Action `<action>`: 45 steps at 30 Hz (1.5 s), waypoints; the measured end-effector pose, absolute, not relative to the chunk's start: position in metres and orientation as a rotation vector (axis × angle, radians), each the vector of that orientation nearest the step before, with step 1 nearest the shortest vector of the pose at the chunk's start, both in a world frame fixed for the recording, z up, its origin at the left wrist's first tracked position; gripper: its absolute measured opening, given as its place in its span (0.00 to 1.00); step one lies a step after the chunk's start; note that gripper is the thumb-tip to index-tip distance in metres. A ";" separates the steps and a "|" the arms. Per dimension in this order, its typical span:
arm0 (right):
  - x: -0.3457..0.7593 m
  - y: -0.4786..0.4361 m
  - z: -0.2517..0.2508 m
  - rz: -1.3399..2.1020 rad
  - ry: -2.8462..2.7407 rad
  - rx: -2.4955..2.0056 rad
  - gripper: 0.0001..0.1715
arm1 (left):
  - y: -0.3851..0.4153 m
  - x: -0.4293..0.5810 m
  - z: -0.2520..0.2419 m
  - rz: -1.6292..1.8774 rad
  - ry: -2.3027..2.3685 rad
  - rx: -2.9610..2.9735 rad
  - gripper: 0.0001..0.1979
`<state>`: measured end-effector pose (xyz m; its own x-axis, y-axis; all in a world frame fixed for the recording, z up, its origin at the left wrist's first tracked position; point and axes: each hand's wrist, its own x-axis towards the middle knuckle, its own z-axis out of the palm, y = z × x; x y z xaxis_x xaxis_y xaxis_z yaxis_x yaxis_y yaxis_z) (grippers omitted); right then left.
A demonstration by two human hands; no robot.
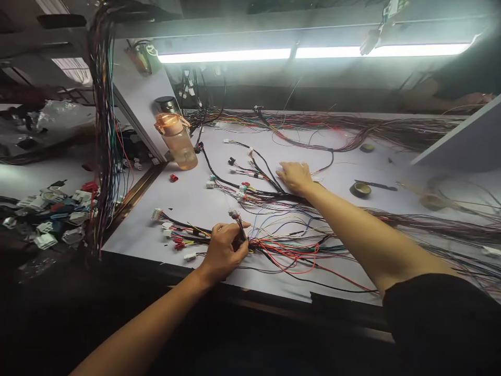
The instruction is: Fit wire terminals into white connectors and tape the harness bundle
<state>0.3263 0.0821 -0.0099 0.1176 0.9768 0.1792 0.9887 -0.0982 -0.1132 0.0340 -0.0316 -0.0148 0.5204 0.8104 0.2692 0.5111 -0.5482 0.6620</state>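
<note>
Near the front edge of the table, my left hand is closed around a wire harness, thumb and fingers at the point where its branches spread. A white multi-pin connector on short wires sticks up beside its fingertips. More branches with white connectors and red connectors lie left of the hand. My right hand is stretched across to a second harness, palm down, fingers extended above its black-sleeved trunk. Its fingertips are partly hidden, and I see nothing held in it.
A water bottle stands at the back left. Tape rolls and a dark flat tool lie on the right. Loose wires run along the back. A hanging wire bundle and a connector pile are at left.
</note>
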 end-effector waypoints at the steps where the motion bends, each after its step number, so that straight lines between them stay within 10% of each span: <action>1: 0.324 0.074 -0.009 -0.097 -1.966 -2.159 0.20 | -0.035 0.036 -0.017 0.813 1.103 2.226 0.16; 9: 0.249 -0.063 -0.015 0.195 -2.166 -1.408 0.17 | -0.035 0.035 -0.027 0.930 1.004 2.045 0.15; 36: 0.207 -0.074 -0.045 0.394 -1.985 -1.509 0.09 | -0.022 0.018 -0.024 0.945 0.844 2.553 0.01; 45: 0.206 -0.074 -0.053 0.263 -1.939 -1.438 0.08 | -0.029 -0.003 -0.015 0.706 0.934 2.338 0.16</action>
<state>0.2063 -0.0735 -0.0528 -0.1406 0.9014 0.4095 0.7596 0.3635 -0.5393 -0.0029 -0.0288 -0.0154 0.6263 0.7310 0.2708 0.4594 -0.6267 0.6294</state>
